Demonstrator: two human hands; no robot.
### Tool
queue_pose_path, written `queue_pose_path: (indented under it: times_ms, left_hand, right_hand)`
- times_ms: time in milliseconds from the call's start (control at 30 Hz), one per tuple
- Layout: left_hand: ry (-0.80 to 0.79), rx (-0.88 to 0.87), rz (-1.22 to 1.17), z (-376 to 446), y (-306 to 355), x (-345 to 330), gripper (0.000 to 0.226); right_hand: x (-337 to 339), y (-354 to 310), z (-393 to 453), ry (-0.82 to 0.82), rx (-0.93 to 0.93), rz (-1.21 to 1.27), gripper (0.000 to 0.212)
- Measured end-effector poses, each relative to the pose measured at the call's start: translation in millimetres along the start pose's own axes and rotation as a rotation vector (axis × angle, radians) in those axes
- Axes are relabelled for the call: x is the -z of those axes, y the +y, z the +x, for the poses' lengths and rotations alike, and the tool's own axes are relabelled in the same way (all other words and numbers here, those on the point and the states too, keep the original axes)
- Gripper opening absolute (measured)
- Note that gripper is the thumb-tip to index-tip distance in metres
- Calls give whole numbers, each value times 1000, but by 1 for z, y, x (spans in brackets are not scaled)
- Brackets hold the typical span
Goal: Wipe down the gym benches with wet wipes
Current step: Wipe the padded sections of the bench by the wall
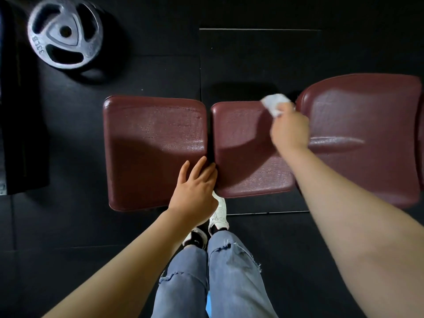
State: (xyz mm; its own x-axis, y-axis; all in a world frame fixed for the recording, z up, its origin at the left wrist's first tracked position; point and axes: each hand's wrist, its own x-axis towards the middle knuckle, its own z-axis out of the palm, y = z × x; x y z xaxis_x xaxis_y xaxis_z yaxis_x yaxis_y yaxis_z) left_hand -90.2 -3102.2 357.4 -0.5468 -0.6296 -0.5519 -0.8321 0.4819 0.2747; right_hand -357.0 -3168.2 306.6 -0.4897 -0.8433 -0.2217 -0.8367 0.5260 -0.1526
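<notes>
Nearest the camera are the person's legs in torn light-blue jeans point(231, 276), ending in two sneakers point(218, 215) that stand on the black rubber floor point(275, 237) right at the near edge of the bench. Both bare forearms reach out from the bottom corners of the view toward a bench upholstered in dark red vinyl.

The bench is made up of three pads set in a row from left to right. The left pad point(146, 143) and the middle pad point(243, 157) are parted by a narrow dark gap, and the larger right pad point(367, 115) stands just beside the middle one, running out of view at the right edge. All three surfaces show a speckled, damp-looking sheen.

The left hand point(195, 189) rests flat on the near right corner of the left pad, its fingers straight and relaxed, the fingertips lying at the gap; it holds nothing. The right hand point(290, 127) grips a bunched white wet wipe point(274, 104) and presses it on the far right corner of the middle pad, close to the edge of the right pad. The wipe is motion-blurred, so its folds cannot be made out.

Well apart from the bench, at the upper left, a grey metal weight plate point(65, 33) with three grip holes lies on the floor beside a black block point(20, 125) that runs along the left edge.
</notes>
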Motion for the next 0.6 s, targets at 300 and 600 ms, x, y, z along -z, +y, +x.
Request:
queue_pose_path:
  times_ms: [300, 600]
  left_hand:
    - [51, 7, -17, 1, -2, -8, 73]
    - [79, 6, 37, 1, -3, -8, 72]
  right_hand:
    - [-21, -122, -35, -69, 385, 131, 28]
    - [4, -38, 37, -41, 150, -62, 23]
